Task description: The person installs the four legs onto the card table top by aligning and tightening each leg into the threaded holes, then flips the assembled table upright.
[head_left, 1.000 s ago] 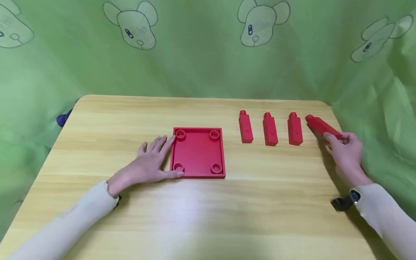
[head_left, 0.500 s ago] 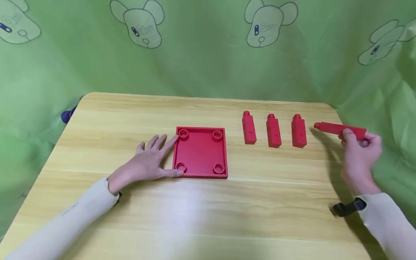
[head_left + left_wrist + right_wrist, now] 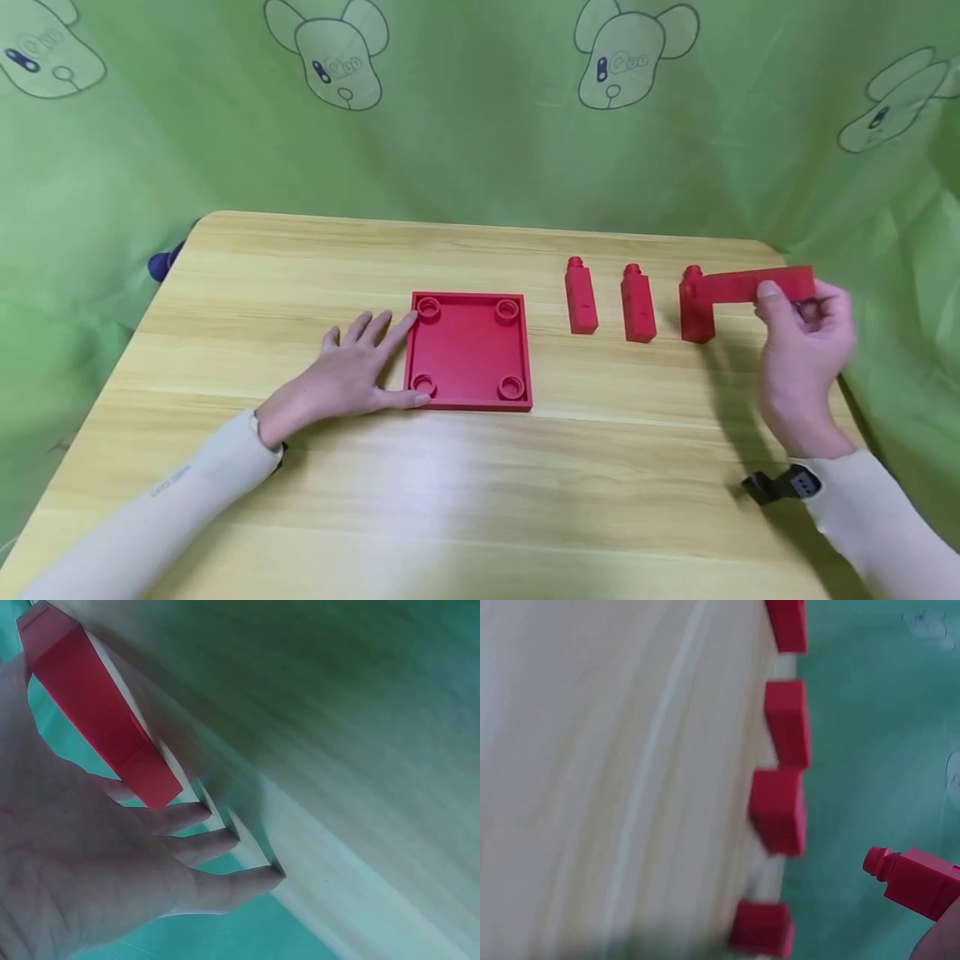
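Observation:
My right hand (image 3: 806,358) pinches a red square-sided leg (image 3: 750,285) near its thick end, raised above the table. Its threaded tip (image 3: 879,862) shows in the right wrist view; in the head view the leg overlaps a lying red leg (image 3: 697,321). My left hand (image 3: 341,375) rests against the left side of a red square tabletop (image 3: 468,350), fingers spread, index at the back left corner and thumb at the front left one. Round sockets (image 3: 512,387) sit in the tabletop's corners. The left wrist view shows the tabletop's edge (image 3: 97,705) beside the palm.
Two more red legs, a left one (image 3: 581,300) and a middle one (image 3: 638,308), lie side by side right of the tabletop, threaded ends toward the back. The wooden table (image 3: 450,500) ends at a green curtain (image 3: 480,125) behind and at the right.
My right hand has lifted the leg off the table's right side, then brought it left, turning it nearly level. The left hand stays at the tabletop. The head view has shifted slightly.

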`<state>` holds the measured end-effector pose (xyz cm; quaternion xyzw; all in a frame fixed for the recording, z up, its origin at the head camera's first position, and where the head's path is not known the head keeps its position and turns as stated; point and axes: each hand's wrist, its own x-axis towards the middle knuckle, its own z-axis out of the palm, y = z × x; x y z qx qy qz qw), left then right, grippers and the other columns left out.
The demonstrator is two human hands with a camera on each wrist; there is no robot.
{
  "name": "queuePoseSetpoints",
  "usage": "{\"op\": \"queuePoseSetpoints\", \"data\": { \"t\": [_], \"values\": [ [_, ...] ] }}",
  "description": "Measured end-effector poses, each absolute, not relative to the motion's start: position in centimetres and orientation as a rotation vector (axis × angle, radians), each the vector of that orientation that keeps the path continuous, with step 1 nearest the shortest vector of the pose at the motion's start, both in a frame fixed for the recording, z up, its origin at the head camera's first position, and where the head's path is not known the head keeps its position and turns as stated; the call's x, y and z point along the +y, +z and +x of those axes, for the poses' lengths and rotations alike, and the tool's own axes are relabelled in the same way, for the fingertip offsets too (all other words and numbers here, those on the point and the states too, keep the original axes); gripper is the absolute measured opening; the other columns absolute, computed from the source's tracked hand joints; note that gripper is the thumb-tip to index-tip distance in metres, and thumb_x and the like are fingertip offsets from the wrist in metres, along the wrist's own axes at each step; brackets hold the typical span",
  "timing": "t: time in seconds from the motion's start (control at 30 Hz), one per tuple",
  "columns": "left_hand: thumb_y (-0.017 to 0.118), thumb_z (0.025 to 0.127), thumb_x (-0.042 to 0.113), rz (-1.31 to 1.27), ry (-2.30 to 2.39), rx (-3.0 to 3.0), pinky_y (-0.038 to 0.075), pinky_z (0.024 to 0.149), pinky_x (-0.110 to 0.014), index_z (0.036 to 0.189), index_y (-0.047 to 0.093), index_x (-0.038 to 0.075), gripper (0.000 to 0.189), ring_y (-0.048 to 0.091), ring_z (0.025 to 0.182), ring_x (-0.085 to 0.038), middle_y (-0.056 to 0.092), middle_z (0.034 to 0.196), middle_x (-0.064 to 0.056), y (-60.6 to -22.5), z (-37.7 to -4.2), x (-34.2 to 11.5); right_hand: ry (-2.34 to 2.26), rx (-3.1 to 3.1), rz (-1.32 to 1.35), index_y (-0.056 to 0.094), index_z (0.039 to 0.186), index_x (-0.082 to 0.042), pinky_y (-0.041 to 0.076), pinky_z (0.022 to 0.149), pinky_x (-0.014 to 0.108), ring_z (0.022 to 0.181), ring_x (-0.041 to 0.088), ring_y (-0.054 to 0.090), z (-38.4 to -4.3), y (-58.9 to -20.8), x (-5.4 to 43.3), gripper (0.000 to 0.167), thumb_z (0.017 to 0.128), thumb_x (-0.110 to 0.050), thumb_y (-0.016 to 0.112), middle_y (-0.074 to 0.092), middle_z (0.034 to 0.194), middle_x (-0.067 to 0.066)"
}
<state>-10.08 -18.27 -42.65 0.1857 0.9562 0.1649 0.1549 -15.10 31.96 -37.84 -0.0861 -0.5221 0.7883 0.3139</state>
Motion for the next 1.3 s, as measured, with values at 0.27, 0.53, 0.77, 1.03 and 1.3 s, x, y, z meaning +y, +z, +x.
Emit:
{"op": "queuePoseSetpoints", "data": {
  "t": [0.27, 0.53, 0.77, 1.03, 1.3],
  "values": [
    [0.065, 0.091, 0.085, 0.537, 0.474, 2.752, 0.014, 0.116, -0.085, 0.178, 0.007, 0.022, 0.122, 0.012, 0.162, -0.052, 0.016, 0.179, -0.024, -42.8, -10.0, -18.1, 2.121, -1.623, -0.083, 0.068, 0.124, 0.004, 0.059, 0.086, 0.022, 0.099, 0.023, 0.067, -14.1, -36.7, 27.3, 0.034, 0.093, 0.009, 0.082, 0.068, 0.114, 0.019],
    [0.064, 0.091, 0.084, 0.543, 0.465, 2.751, 0.014, 0.116, -0.085, 0.178, 0.007, 0.020, 0.122, 0.012, 0.162, -0.052, 0.016, 0.179, -0.024, -42.9, -9.9, -18.3, 2.154, -1.823, 0.090, 0.067, 0.129, 0.001, 0.057, 0.092, 0.024, 0.106, 0.025, 0.068, -14.5, -36.6, 23.2, 0.030, 0.101, 0.000, 0.076, 0.070, 0.121, 0.018],
    [0.062, 0.091, 0.087, 0.547, 0.449, 2.758, 0.015, 0.116, -0.085, 0.178, 0.006, 0.021, 0.122, 0.013, 0.162, -0.052, 0.017, 0.179, -0.024, -43.1, -10.0, -18.2, 2.158, -1.994, 0.221, 0.065, 0.136, -0.004, 0.055, 0.097, 0.025, 0.108, 0.025, 0.066, -15.2, -36.3, 20.5, 0.034, 0.104, -0.008, 0.075, 0.070, 0.127, 0.015],
    [0.063, 0.090, 0.086, 0.555, 0.439, 2.777, 0.018, 0.114, -0.086, 0.178, 0.008, 0.020, 0.123, 0.017, 0.161, -0.053, 0.020, 0.177, -0.025, -43.0, -9.9, -18.3, 2.116, -2.121, 0.365, 0.065, 0.138, -0.008, 0.056, 0.090, 0.025, 0.105, 0.023, 0.065, -15.9, -36.8, 16.8, 0.031, 0.107, -0.010, 0.072, 0.070, 0.124, 0.013],
    [0.062, 0.090, 0.087, 0.574, 0.450, 2.795, 0.020, 0.113, -0.086, 0.178, 0.012, 0.018, 0.122, 0.020, 0.160, -0.053, 0.025, 0.175, -0.026, -43.0, -9.9, -18.2, 2.061, -2.202, 0.494, 0.062, 0.140, -0.001, 0.052, 0.085, 0.026, 0.101, 0.022, 0.064, -16.7, -37.7, 13.3, 0.035, 0.106, -0.004, 0.071, 0.071, 0.118, 0.009]
  ]
}}
